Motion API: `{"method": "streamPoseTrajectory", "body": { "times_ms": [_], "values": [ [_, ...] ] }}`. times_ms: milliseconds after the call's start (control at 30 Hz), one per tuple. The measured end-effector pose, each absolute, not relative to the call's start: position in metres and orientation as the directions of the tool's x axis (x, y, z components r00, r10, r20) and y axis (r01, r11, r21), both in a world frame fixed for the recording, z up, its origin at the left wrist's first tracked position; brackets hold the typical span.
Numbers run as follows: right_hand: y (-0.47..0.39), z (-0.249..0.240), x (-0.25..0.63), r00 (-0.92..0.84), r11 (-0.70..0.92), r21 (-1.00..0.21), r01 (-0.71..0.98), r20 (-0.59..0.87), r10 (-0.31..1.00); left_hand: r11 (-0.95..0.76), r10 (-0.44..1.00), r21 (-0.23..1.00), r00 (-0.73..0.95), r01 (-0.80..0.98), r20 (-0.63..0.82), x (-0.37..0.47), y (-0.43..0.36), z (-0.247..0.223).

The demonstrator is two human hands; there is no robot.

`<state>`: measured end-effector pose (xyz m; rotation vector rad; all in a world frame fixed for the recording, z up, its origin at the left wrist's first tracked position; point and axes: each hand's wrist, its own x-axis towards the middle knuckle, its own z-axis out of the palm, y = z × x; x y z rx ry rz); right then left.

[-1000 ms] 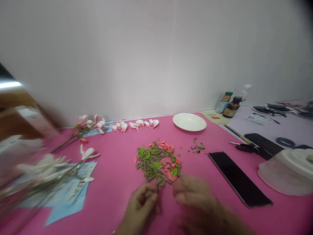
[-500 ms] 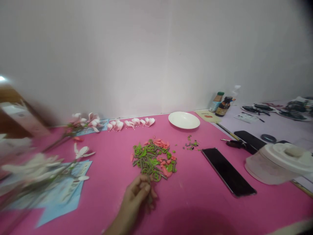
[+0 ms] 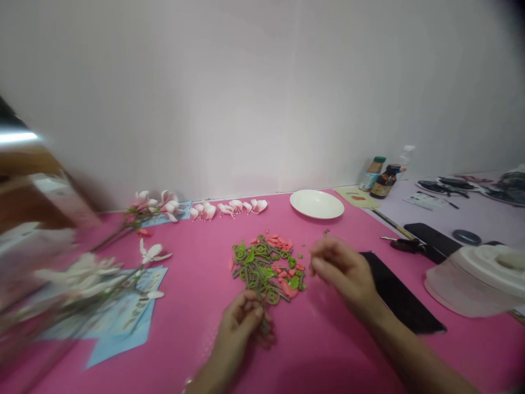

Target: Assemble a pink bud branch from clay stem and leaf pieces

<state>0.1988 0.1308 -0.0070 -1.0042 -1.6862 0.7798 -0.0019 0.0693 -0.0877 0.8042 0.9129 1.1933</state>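
My left hand (image 3: 241, 325), low in the middle of the view, pinches a small grey-green stem piece (image 3: 263, 317) just in front of a pile of green, grey-green and coral pieces (image 3: 258, 268). To the right of the pile hovers my right hand (image 3: 342, 273), its fingers curled together; whatever may be between the fingertips is too small to make out. Behind the pile, a row of pale pink petal pieces (image 3: 235, 208) lies near the wall. A white plate (image 3: 317, 204) rests to the right of that row.
A black phone (image 3: 404, 295) lies beyond my right hand, with a lidded tub (image 3: 476, 279) beside it. Scissors (image 3: 406, 244) and bottles (image 3: 383, 183) are at the right. On the left, magnolia sprays (image 3: 94, 284) lie over blue papers (image 3: 143, 323).
My right hand has come into view from the right, over the small scraps and phone edge. My left hand still holds the stem piece. The whole view has shifted slightly.
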Motion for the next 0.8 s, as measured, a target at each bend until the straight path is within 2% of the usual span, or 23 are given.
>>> {"method": "streamPoseTrajectory", "body": {
  "times_ms": [33, 67, 167, 300, 433, 633, 800],
  "values": [
    [0.147, -0.013, 0.199, -0.167, 0.396, -0.797, 0.456, 0.360, 0.918, 0.194, 0.980, 0.892, 0.120, -0.408, -0.158, -0.002, 0.070, -0.087],
    [0.163, -0.021, 0.201, -0.184, 0.358, -0.672, 0.648, 0.319, 0.930, 0.196, 0.980, 0.892, 0.119, -0.406, -0.161, -0.002, 0.070, -0.087],
    [0.196, -0.040, 0.208, -0.225, 0.336, -0.530, 0.778, 0.264, 0.938, 0.200, 0.979, 0.894, 0.111, -0.401, -0.169, -0.002, 0.071, -0.084],
    [0.209, -0.050, 0.211, -0.308, 0.376, -0.391, 0.840, 0.228, 0.924, 0.203, 0.979, 0.889, 0.108, -0.411, -0.174, -0.001, 0.072, -0.081],
    [0.213, -0.050, 0.208, -0.387, 0.422, -0.302, 0.855, 0.170, 0.906, 0.207, 0.978, 0.882, 0.090, -0.424, -0.186, -0.002, 0.074, -0.081],
    [0.217, -0.054, 0.211, -0.418, 0.432, -0.240, 0.870, 0.109, 0.902, 0.170, 0.984, 0.866, 0.042, -0.470, -0.171, -0.005, 0.076, -0.085],
    [0.210, -0.047, 0.209, -0.410, 0.431, -0.222, 0.875, 0.136, 0.902, 0.135, 0.985, 0.847, -0.026, -0.514, -0.172, -0.006, 0.077, -0.088]
  ]
}}
